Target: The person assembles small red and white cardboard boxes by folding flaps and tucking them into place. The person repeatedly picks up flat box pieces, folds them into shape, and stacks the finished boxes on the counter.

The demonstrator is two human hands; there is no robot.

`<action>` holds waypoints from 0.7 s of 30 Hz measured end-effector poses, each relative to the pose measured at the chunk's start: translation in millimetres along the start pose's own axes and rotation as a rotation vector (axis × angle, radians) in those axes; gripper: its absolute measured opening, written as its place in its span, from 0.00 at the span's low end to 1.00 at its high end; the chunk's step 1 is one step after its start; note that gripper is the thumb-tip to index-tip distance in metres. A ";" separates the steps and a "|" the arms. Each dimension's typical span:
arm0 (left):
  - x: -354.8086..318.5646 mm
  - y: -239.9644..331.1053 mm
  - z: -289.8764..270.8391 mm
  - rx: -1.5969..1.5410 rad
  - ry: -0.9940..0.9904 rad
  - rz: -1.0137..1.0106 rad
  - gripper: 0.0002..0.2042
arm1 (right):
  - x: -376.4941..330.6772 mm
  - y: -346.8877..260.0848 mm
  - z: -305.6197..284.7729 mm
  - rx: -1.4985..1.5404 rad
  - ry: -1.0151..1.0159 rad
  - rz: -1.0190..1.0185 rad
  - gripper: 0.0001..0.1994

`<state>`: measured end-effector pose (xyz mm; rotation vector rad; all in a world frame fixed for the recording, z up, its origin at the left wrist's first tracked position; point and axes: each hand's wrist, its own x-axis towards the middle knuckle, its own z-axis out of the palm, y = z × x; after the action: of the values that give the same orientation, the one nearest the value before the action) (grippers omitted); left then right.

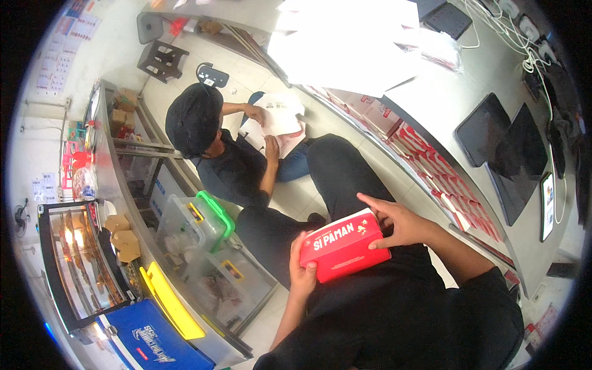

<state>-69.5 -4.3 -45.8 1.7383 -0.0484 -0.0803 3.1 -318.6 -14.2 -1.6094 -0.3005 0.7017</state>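
- Between the fingers of both hands, in the head view, sits a red carton [344, 245], a flat rectangular box with a white top flap, held over the person's lap.
- Left hand [302, 271]: its fingers are closed around the carton's near-left end, thumb on the red face, remaining fingers hidden behind the box.
- Right hand [398, 223]: its fingers are spread and pressed on the carton's far-right end, with the fingertips at the white flap edge.
- Carton state: it appears assembled into box form, and the white flap lies level along the top edge. Whether the flap is fully tucked cannot be told from this view; as a judgement, forming is mostly done and final closing or setting down is left.
- Beyond the right fingertips, well apart, a row of flat red cartons [444, 179] stands on edge along the base of a steel counter [431, 98].
- On that counter, farther from the fingers, lie dark tablets [499, 142], white cables [518, 37] and a stack of white sheets [345, 49].
- Ahead of the left fingertips, a co-worker [228, 154] in dark clothing sits on the floor, handling white flat sheets [277, 120].
- Left of the left fingers, a steel shelf unit [185, 246] carries clear storage bins, one with a green lid [216, 213] and one with a yellow lid [169, 302].
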 end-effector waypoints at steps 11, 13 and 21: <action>8.8 -17.9 -16.6 0.170 -0.238 0.085 0.32 | -12.7 24.8 6.5 -0.109 0.085 -0.068 0.32; 22.3 -1.2 -8.5 0.205 -0.152 0.077 0.34 | -14.0 26.2 8.5 -0.166 0.152 -0.142 0.33; 78.0 31.9 -25.8 -0.435 -0.134 -0.381 0.53 | 20.1 13.1 -10.6 0.139 0.344 -0.423 0.36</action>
<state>10.8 9.7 -12.1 1.2863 0.1908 -0.4546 22.5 -318.0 -32.0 -1.4402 -0.3174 0.1156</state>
